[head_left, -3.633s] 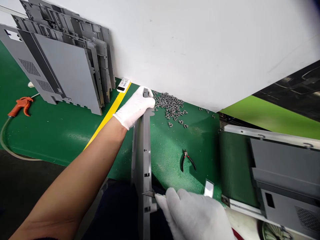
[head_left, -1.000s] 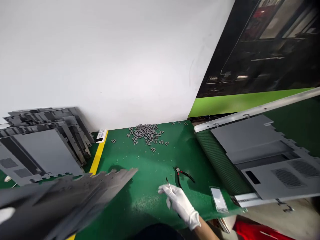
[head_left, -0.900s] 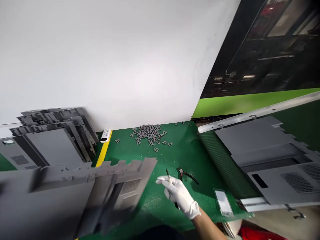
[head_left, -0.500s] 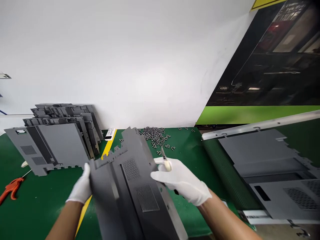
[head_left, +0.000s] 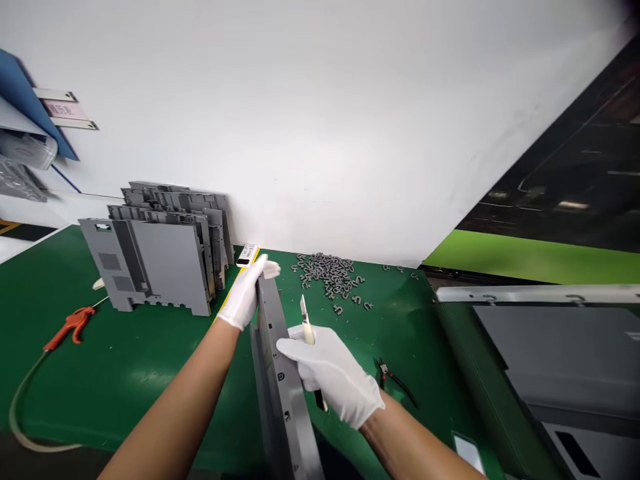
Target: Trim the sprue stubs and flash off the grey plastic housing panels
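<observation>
Two gloved hands: the left hand (head_left: 243, 295) grips a grey panel (head_left: 277, 380) upright, the right hand (head_left: 330, 375) clenches a craft knife (head_left: 307, 325); stacked panels (head_left: 170, 247) and heaped grey offcuts (head_left: 327, 275) lie beyond

1. The left hand (head_left: 244, 295) and right hand (head_left: 331, 375) wear plain white gloves.
2. The craft knife (head_left: 307, 327) has a cream handle and a silver blade.
3. The held panel (head_left: 278, 380) is mid-grey.
4. The far-left stacked panels (head_left: 167, 263) are grey with darker bands and dotted vent patches.
5. The table mat (head_left: 125, 387) is deep green, speckled with pale flecks.
6. The scattered clips (head_left: 330, 277) are grey.
7. The air gun (head_left: 70, 327) is orange.
8. The far-right band (head_left: 530, 257) is lime green.
</observation>
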`<control>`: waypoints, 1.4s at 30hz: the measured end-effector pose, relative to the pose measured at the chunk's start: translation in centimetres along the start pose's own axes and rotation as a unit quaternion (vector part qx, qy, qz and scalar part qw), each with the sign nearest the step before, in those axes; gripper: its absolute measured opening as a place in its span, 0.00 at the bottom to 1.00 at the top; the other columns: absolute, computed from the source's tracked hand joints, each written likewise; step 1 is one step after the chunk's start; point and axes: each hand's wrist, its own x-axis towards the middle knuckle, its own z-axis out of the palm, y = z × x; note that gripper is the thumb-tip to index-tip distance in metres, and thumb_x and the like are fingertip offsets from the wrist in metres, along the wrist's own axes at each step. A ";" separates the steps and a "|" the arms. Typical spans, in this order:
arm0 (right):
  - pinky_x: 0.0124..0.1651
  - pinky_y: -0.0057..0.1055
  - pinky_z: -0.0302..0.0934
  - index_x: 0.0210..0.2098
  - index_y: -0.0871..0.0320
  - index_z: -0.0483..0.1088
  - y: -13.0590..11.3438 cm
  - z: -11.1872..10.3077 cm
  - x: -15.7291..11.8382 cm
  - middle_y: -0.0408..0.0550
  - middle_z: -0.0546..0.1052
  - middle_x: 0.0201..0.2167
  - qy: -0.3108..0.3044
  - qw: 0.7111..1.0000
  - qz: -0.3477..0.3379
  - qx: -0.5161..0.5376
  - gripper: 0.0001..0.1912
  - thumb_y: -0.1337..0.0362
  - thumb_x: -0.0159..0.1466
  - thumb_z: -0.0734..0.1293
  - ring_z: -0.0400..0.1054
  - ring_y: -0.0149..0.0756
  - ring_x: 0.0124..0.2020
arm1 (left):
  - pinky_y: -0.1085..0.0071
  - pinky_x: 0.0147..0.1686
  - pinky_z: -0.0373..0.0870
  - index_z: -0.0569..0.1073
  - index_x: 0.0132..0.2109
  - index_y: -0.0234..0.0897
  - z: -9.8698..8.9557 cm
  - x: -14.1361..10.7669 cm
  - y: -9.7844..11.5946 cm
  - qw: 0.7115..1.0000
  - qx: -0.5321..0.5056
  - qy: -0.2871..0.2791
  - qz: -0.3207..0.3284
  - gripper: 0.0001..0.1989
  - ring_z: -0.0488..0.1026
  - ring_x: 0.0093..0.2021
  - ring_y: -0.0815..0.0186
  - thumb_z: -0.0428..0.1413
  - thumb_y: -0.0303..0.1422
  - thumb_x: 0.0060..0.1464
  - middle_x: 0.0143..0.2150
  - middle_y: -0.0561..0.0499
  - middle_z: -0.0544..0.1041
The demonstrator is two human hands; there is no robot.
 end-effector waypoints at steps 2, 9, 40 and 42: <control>0.23 0.25 0.45 0.28 0.54 0.61 0.7 -0.7 0.4 0.33 0.60 0.15 -0.020 0.999 -0.002 -0.027 0.24 0.42 0.67 0.66 0.50 0.26 0.18 | 0.66 0.34 0.67 0.73 0.28 0.38 0.6 0.5 1.2 0.999 -0.011 -0.043 0.001 0.18 0.70 0.29 0.63 0.64 0.48 0.51 0.28 0.50 0.74; 0.29 0.28 0.52 0.38 0.58 0.74 1.1 -5.7 3.2 0.41 0.70 0.27 0.094 0.975 -0.072 -0.186 0.30 0.38 0.72 0.57 0.58 0.30 0.26 | 0.70 0.28 0.56 0.65 0.26 0.38 -0.9 0.8 0.4 0.997 -0.065 -0.035 -0.013 0.17 0.57 0.25 0.70 0.65 0.39 0.50 0.24 0.57 0.62; 0.24 0.33 0.42 0.31 0.54 0.73 -6.3 -0.5 9.6 0.46 0.77 0.24 0.090 0.530 -0.214 -0.816 0.30 0.48 0.77 0.50 0.73 0.40 0.23 | 0.71 0.23 0.57 0.66 0.25 0.37 -0.7 0.7 1.5 0.996 -0.069 -0.015 -0.051 0.14 0.59 0.23 0.71 0.62 0.36 0.49 0.25 0.55 0.64; 0.24 0.33 0.42 0.31 0.54 0.72 -6.2 -0.4 9.5 0.46 0.77 0.24 0.093 0.524 -0.221 -0.817 0.29 0.48 0.77 0.50 0.73 0.41 0.23 | 0.71 0.23 0.57 0.66 0.25 0.38 -0.7 0.7 1.5 0.995 -0.077 -0.011 -0.057 0.14 0.59 0.23 0.71 0.63 0.36 0.48 0.24 0.55 0.64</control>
